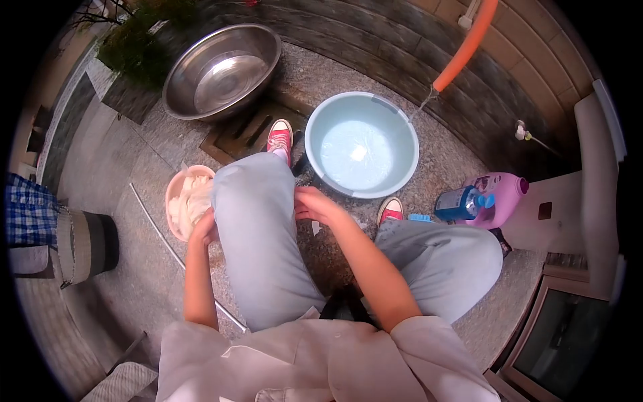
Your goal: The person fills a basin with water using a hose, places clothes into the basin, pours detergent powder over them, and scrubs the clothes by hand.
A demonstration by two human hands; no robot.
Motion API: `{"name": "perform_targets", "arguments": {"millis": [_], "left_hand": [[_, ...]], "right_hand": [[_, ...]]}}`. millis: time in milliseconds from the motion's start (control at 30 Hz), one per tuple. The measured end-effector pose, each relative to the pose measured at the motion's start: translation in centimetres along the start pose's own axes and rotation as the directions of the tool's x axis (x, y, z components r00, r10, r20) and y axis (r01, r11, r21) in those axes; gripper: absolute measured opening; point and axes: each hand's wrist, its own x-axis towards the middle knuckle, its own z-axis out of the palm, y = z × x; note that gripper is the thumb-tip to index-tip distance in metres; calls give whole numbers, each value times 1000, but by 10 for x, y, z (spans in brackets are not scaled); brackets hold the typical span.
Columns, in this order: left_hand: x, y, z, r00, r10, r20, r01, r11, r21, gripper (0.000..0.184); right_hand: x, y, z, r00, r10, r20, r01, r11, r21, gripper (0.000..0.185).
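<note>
My left hand [205, 229] is at the outer side of my bent left trouser leg [258, 228], beside a small pink basin [175, 226] holding cream-coloured cloth [193, 195]. Its fingertips are hidden by the leg, so I cannot tell whether it grips anything. On the inner side of the same leg, my right hand [316, 206] has its fingers stretched toward the grey fabric and touching it. Beyond the knees stands a light blue basin [315, 144] with clear water in it. An orange hose [462, 50] ends above its right rim, with water trickling from it.
A large steel basin [175, 94] stands at the back left near a drain grate [234, 134]. To the right are a blue pump bottle [455, 203], a pink jug [504, 194] and a blue brush [420, 218]. A metal rod [161, 231] lies on the floor by a woven basket [77, 244].
</note>
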Motion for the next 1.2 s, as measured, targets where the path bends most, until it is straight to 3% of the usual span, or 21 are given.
{"name": "perform_targets", "arguments": {"millis": [133,167,233,267,333,367,400,433,500,567,600,667,700,800,867,933,1000,1067,1100,1133,1200], "left_hand": [[-5,-21,-1,998,49,42,-51,997,51,44],[-2,-30,-2,996,88,20,-86,993,-78,44],[24,-50,-12,969,183,-168,-191,981,-34,41],[35,-57,-15,939,227,-260,-234,972,2,39],[37,-52,-27,813,511,-280,-370,823,431,27],[36,-44,-26,810,515,-280,-374,822,430,27],[34,-35,-26,850,440,-290,-362,887,285,20],[26,-20,-20,888,360,-285,-334,933,136,16],[13,10,7,868,413,-274,-391,910,134,14],[2,35,41,846,440,-302,-449,892,44,14],[15,36,35,841,442,-311,-453,891,42,14],[38,34,24,806,574,-144,-501,791,350,14],[41,36,22,804,573,-156,-498,794,348,14],[21,57,29,812,563,-155,-530,822,207,12],[3,56,13,730,684,-2,-683,729,-51,15],[-3,39,-4,684,679,268,-660,732,-169,18],[-31,49,21,914,378,146,-272,839,-471,28],[7,36,-4,955,256,150,-168,884,-437,32],[17,37,-15,974,205,95,-188,969,-161,31],[27,40,-16,973,162,165,-155,986,-59,33],[45,43,-21,959,49,281,-33,998,-61,41]], "right_hand": [[19,20,0,988,-69,-137,28,960,-280,18],[17,22,7,990,-65,-127,27,960,-279,18],[9,21,19,811,-475,-340,-14,566,-824,16],[5,15,25,812,-475,-338,-11,566,-824,16],[-1,0,33,600,-603,-526,-22,644,-765,16],[0,-9,28,631,-575,-520,51,700,-712,14],[9,-9,20,719,-491,-491,234,837,-495,12],[7,-15,25,655,-587,-477,342,792,-505,11],[8,-24,31,580,-674,-457,446,732,-514,10],[17,-23,33,609,-642,-466,624,750,-218,8],[22,-21,31,614,-644,-457,625,750,-217,8],[29,-14,25,668,-640,-380,498,764,-411,5],[32,-13,25,645,-683,-342,605,731,-316,4],[16,-22,29,817,-472,-332,527,845,94,2],[-2,-20,22,885,-457,-89,465,858,219,7],[-7,-16,8,893,-440,91,393,863,318,13],[-14,-27,11,966,-251,56,195,856,478,24],[5,-25,7,970,-233,70,197,922,333,35],[19,-24,3,985,-162,67,144,966,215,38],[27,-25,2,995,-88,52,82,992,95,40],[28,-37,-1,999,-34,35,33,999,21,44]]}}
